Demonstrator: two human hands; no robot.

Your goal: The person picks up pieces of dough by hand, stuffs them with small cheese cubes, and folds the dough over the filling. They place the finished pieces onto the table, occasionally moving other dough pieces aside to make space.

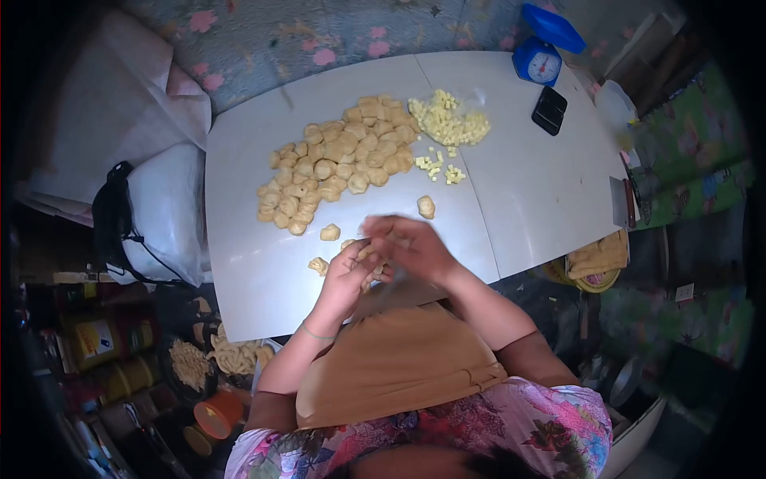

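Note:
My left hand (355,267) is over the near part of the white table, its fingers curled around a small piece of dough (373,277) that is partly hidden. Just above and to the right, my right hand (413,249) reaches across it with fingers stretched and apart, slightly blurred. Close to my hands lie loose dough pieces: a rough one (318,266), a rounder one (329,232) and another to the right (426,207). Farther back spreads a large cluster of dough balls (341,148). Beside it are small pale-yellow cubes (429,165), with more heaped on a clear plastic bag (451,124).
A blue weighing scale (538,64) stands at the table's back right, with a black phone-like object (550,110) in front of it. White plastic sacking (163,211) rests against the left edge. Below left, a dark pan (190,367) and an orange container (219,413) sit off the table.

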